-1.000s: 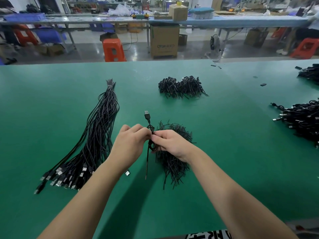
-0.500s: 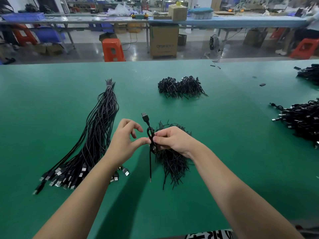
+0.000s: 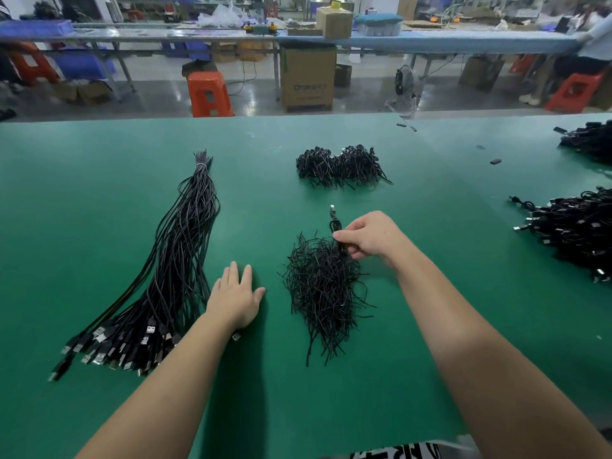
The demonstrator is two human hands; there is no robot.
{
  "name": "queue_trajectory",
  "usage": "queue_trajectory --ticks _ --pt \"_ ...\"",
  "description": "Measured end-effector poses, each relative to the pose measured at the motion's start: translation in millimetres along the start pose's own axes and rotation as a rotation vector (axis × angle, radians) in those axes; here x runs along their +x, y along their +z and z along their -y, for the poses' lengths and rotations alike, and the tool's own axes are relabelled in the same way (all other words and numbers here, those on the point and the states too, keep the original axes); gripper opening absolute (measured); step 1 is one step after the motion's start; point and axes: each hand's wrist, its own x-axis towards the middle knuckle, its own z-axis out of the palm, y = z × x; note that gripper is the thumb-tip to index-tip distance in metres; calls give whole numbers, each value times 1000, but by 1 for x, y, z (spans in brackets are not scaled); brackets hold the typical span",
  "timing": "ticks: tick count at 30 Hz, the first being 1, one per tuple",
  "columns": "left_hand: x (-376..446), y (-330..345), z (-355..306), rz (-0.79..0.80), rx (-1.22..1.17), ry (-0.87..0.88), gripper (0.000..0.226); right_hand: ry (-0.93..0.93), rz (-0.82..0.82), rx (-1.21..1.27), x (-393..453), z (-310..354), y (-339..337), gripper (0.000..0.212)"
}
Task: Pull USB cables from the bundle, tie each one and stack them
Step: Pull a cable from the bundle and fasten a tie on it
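Right hand (image 3: 371,236) pinching coiled cable (image 3: 335,223) over tie pile (image 3: 323,286); left hand (image 3: 235,298) flat, fingers spread, on green tabletop (image 3: 99,226) beside cable bundle (image 3: 178,260).

**What the view hides or cuts off**

The right hand (image 3: 371,238) covers most of the tied USB cable (image 3: 334,220); only its plug and a short loop show at 12 o'clock of the fingers. The left hand (image 3: 236,299) hides part of the loose plug at its wrist. At 3 o'clock the cable heap (image 3: 573,230) runs off the frame edge, as does another heap (image 3: 589,140) at 2 o'clock. Small dark bits (image 3: 495,161) on the table (image 3: 99,226) are too small to identify.
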Motion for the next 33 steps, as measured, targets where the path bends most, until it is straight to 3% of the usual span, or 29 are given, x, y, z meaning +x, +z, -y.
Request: queue_trajectory --ticks 5,12,21,28,30,33 --pt "3 19 1 -4 38 -22 69 187 -136 -582 36 -32 -38 34" --pt "3 27 3 -63 66 -15 69 445 -196 -713 73 -81 -56 47" --pt "4 26 2 -58 92 -19 68 418 -302 -683 87 -126 -44 36" --pt "6 23 3 -24 88 -27 67 383 -322 -739 89 -124 -52 43" --pt "7 23 3 -11 87 -28 68 332 -346 -756 85 -115 -53 41" --pt "7 21 2 6 87 -32 68 109 -444 -665 78 -86 -47 37"
